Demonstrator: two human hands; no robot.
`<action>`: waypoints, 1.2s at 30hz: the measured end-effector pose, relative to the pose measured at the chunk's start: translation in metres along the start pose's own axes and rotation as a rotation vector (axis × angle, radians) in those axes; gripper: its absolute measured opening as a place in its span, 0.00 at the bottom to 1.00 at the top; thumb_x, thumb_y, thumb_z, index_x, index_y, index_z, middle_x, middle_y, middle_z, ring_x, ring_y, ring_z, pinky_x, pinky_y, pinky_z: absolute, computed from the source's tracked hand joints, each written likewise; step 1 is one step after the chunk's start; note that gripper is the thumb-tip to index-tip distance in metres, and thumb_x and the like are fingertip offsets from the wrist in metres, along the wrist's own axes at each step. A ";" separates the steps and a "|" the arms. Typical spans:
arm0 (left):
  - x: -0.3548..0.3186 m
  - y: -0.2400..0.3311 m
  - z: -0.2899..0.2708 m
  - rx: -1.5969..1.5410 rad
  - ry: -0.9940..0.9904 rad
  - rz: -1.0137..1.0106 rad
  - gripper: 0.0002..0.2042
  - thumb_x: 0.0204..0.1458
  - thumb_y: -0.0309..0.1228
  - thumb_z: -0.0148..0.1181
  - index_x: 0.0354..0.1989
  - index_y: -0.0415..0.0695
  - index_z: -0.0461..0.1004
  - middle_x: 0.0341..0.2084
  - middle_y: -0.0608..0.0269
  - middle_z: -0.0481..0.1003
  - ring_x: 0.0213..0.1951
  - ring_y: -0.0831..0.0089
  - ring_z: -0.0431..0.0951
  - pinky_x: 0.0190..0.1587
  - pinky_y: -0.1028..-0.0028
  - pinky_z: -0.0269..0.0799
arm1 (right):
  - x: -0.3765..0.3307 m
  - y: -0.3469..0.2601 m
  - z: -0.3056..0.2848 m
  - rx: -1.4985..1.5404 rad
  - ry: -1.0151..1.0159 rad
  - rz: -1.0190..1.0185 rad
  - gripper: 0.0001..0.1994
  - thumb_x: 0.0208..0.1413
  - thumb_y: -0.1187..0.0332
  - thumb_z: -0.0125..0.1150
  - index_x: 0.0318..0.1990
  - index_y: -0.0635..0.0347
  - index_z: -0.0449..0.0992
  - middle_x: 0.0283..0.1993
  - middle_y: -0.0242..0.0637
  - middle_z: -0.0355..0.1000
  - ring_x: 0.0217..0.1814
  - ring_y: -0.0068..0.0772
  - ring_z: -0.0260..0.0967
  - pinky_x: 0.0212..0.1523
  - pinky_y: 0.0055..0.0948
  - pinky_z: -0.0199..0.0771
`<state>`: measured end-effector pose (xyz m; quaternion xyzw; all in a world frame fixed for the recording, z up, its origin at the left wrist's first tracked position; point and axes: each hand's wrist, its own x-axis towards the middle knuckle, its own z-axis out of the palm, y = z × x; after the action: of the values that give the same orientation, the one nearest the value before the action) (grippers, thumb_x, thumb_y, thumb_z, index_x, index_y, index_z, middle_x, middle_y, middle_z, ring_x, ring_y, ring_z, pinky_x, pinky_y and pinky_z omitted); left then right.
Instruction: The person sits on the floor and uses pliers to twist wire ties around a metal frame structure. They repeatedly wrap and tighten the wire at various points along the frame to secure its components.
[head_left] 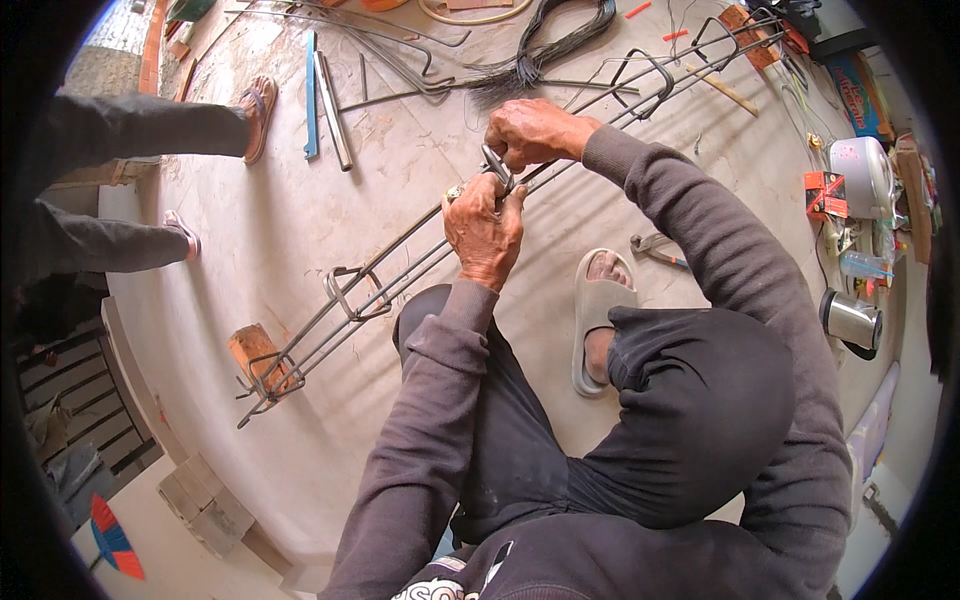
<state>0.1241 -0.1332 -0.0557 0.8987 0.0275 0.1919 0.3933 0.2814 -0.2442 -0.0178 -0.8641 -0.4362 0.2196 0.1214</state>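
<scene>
A long, narrow rebar cage (400,243) runs diagonally before me, from lower left to upper right. Around its middle is a bent steel stirrup (497,165), partly hidden by my fingers. My left hand (483,228), with a ring on one finger, is closed on this stirrup where it meets the bars. Just above and to the right, my right hand (535,133) pinches at the stirrup's upper part; whether it also holds a wire is hidden. Another stirrup (345,292) sits around the bars lower left, and a further one (655,88) upper right.
Bricks (256,352) support the cage ends. Black tie wire (530,55), loose bent rods (395,65), a blue bar (310,95) and a silver tube (333,112) lie beyond. Pincers (657,250) rest by my sandalled foot. Another person's legs (150,130) stand left; a white cooker (862,178) is right.
</scene>
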 end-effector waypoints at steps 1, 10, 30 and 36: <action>0.000 0.000 0.000 0.002 0.000 -0.002 0.15 0.47 0.35 0.72 0.23 0.42 0.70 0.20 0.56 0.74 0.23 0.58 0.73 0.33 0.62 0.65 | 0.000 0.001 0.004 0.012 0.016 -0.006 0.12 0.28 0.67 0.66 0.27 0.58 0.83 0.28 0.48 0.78 0.36 0.54 0.78 0.35 0.48 0.76; 0.000 0.000 -0.002 -0.003 0.010 -0.004 0.14 0.48 0.33 0.71 0.22 0.41 0.71 0.18 0.56 0.74 0.21 0.60 0.73 0.31 0.64 0.66 | 0.002 0.011 0.024 0.085 -0.040 -0.002 0.11 0.34 0.65 0.67 0.26 0.62 0.82 0.23 0.49 0.76 0.28 0.51 0.76 0.30 0.46 0.74; 0.002 0.001 0.000 -0.018 0.024 -0.086 0.14 0.50 0.35 0.69 0.21 0.40 0.73 0.17 0.55 0.74 0.20 0.61 0.74 0.29 0.64 0.67 | -0.115 -0.023 0.088 -0.157 0.755 0.052 0.15 0.50 0.72 0.63 0.47 0.55 0.79 0.45 0.36 0.75 0.52 0.39 0.71 0.57 0.36 0.74; 0.001 -0.002 0.002 0.006 0.046 -0.046 0.13 0.50 0.35 0.69 0.22 0.41 0.73 0.17 0.55 0.74 0.20 0.60 0.73 0.28 0.62 0.65 | -0.095 -0.028 0.110 -0.371 0.666 0.019 0.14 0.55 0.71 0.58 0.50 0.53 0.77 0.44 0.34 0.76 0.55 0.37 0.72 0.58 0.34 0.74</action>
<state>0.1261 -0.1328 -0.0582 0.8943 0.0575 0.2034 0.3943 0.1586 -0.3020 -0.0764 -0.8996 -0.3970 -0.1547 0.0960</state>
